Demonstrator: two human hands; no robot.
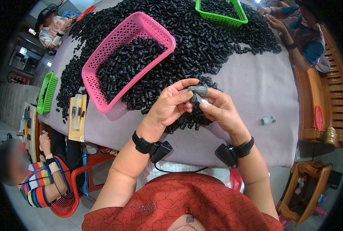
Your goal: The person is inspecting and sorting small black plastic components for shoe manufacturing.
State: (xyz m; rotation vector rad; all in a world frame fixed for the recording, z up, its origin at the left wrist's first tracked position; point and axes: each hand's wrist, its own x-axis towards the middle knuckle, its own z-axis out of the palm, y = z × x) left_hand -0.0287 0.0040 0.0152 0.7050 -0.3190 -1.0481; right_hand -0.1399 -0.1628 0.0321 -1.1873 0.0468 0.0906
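Observation:
Close together over the near edge of the pile, both my hands work on one small spot. Between the fingertips lies a short, grey, speckled roll-like piece point(198, 90), its material unclear. Just under it a small black part point(195, 100) shows, mostly covered by fingers. My left hand point(171, 103) is closed, thumb and fingers pinching the grey piece's left end. My right hand point(222, 109) is closed too, its index finger at the grey piece's right end and its thumb beside the black part. Many small black cylindrical plastic parts point(194, 48) are heaped beyond.
A pink basket point(169, 44) full of black parts stands tilted on the heap. Green baskets point(221, 19) sit at the far side and the left edge point(47, 94). Another grey piece point(268, 120) lies right on the cloth point(256, 84). Other people sit left, far left and far right.

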